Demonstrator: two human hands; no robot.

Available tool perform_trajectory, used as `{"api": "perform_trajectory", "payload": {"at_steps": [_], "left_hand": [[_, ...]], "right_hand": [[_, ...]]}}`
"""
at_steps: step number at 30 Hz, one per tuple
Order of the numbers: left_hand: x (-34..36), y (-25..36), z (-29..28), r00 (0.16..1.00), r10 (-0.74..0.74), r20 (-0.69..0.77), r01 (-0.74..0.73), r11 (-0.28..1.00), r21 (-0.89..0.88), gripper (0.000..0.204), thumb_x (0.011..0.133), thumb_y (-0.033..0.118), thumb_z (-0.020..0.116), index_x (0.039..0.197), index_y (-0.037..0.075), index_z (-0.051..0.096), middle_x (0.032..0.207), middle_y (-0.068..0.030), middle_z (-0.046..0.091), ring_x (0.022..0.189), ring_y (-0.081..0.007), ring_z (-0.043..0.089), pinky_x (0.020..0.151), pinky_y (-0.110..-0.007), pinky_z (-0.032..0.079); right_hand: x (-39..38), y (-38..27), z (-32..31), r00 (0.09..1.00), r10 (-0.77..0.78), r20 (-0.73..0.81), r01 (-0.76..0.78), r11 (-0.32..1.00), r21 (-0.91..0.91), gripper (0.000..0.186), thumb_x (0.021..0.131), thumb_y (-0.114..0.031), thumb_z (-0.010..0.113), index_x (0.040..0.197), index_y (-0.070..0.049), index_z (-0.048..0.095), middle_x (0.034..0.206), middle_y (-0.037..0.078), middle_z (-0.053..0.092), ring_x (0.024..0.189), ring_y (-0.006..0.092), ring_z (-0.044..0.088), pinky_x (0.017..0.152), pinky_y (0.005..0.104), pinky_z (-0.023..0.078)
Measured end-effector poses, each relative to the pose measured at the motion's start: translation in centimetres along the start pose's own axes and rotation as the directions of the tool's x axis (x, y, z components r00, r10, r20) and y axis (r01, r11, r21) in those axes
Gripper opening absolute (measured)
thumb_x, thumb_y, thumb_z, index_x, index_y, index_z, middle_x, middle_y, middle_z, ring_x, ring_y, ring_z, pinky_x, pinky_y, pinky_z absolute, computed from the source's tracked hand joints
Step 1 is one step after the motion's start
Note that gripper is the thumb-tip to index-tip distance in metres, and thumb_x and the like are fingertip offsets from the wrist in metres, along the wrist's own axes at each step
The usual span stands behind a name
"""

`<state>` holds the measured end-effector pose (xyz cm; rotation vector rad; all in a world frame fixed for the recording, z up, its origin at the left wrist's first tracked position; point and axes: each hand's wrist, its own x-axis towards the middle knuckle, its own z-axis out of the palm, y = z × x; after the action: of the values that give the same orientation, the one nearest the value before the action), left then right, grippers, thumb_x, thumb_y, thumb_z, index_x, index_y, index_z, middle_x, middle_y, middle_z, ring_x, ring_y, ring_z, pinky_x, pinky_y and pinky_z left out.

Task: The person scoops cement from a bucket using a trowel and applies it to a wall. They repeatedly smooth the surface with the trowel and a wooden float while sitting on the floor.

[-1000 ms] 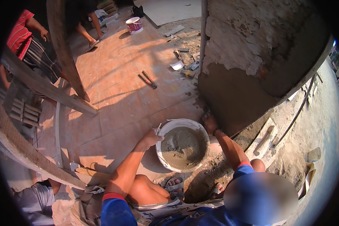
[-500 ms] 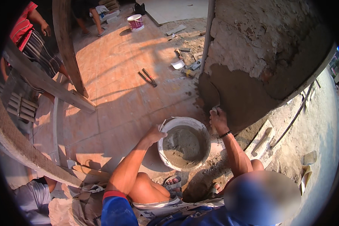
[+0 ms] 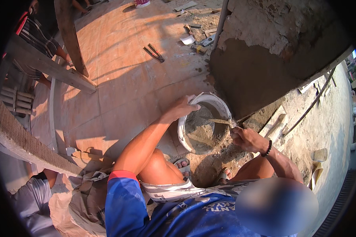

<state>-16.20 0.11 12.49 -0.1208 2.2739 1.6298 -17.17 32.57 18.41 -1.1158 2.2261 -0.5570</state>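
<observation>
Bucket (image 3: pixel 181 133), between both hands' fingers: left hand (image 3: pixel 181 108) grips its rim, right hand (image 3: pixel 247 139) a trowel (image 3: pixel 220 121) — handle mostly hidden. Seemingly scooping mortar (image 3: pixel 199 126); next move probably calls for a level blade.

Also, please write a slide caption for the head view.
Left hand grips a bucket of grey mortar by its rim; right hand holds a trowel over it.

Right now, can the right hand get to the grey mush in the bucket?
Most likely yes: the right hand holds a trowel whose blade pokes over the open top of the bucket, and no lid covers the grey mush.
</observation>
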Motion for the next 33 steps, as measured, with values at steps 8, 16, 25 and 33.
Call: {"api": "perform_trajectory", "payload": {"at_steps": [8, 16, 25, 33], "left_hand": [[1.7, -2.2, 2.3, 0.978, 0.204, -0.036, -0.204, 0.979, -0.017, 0.04, 0.089, 0.011, 0.062, 0.127, -0.002, 0.055, 0.114, -0.0111, 0.064, 0.106, -0.0188, 0.056, 0.095, -0.032, 0.042], [0.4, 0.4, 3.2, 0.984, 0.169, 0.06, -0.172, 0.984, 0.04, 0.044, 0.089, 0.012, 0.063, 0.128, -0.005, 0.054, 0.12, -0.0188, 0.063, 0.112, -0.0229, 0.057, 0.098, -0.035, 0.041], [1.7, 1.9, 4.1, 0.982, 0.173, 0.08, -0.181, 0.978, 0.101, 0.04, 0.088, 0.013, 0.063, 0.124, -0.004, 0.058, 0.112, -0.0203, 0.066, 0.106, -0.0258, 0.061, 0.094, -0.036, 0.044], [2.2, 1.3, 4.7, 0.994, 0.104, -0.037, -0.105, 0.994, -0.033, 0.038, 0.087, 0.011, 0.063, 0.123, -0.003, 0.059, 0.112, -0.0172, 0.066, 0.106, -0.0243, 0.06, 0.096, -0.035, 0.043]], "right_hand": [[6.4, 3.2, 5.5, 0.994, 0.005, 0.112, -0.017, 0.994, 0.106, 0.017, 0.086, -0.014, 0.056, 0.084, 0.003, 0.052, 0.069, 0.021, 0.059, 0.069, 0.0404, 0.062, 0.061, 0.048, 0.049], [-0.6, 0.6, 3.2, 0.974, 0.074, 0.215, -0.015, 0.965, -0.262, 0.025, 0.084, -0.019, 0.055, 0.108, -0.014, 0.06, 0.072, 0.015, 0.063, 0.071, 0.0355, 0.065, 0.063, 0.0458, 0.052], [0.4, 3.8, 6.9, 0.987, 0.158, -0.011, -0.132, 0.781, -0.611, 0.05, 0.086, -0.009, 0.05, 0.136, -0.017, 0.05, 0.104, 0.019, 0.063, 0.089, 0.0367, 0.064, 0.074, 0.0442, 0.053], [2.8, 4.3, 7.9, 0.989, 0.085, 0.12, -0.018, 0.882, -0.471, 0.053, 0.078, -0.006, 0.054, 0.13, -0.016, 0.056, 0.083, 0.017, 0.067, 0.076, 0.0338, 0.067, 0.068, 0.043, 0.056]]}}
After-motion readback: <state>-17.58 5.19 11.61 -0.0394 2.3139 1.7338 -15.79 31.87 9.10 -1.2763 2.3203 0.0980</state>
